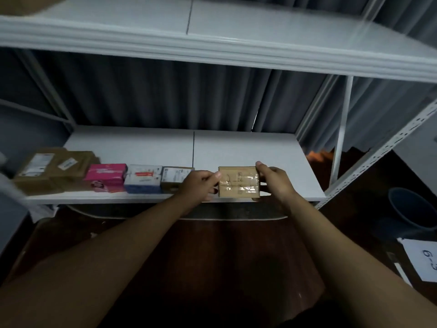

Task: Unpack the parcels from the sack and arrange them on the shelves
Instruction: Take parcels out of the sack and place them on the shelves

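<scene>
Brown cardboard, taped over, made up the parcel (pixel 238 182) held at the front edge of the lower shelf (pixel 248 147), right of its middle seam. Both bare forearms reached forward and slightly inward. The left hand (pixel 201 183) gripped the parcel's left side, fingers curled round its edge; the right hand (pixel 274 181) gripped the right side, thumb on the top corner. Along the same front edge toward the left corner stood a row: a small labelled box (pixel 173 178), a white-and-blue box (pixel 143 182), a pink box (pixel 106 177) and two brown parcels (pixel 54 169).
</scene>
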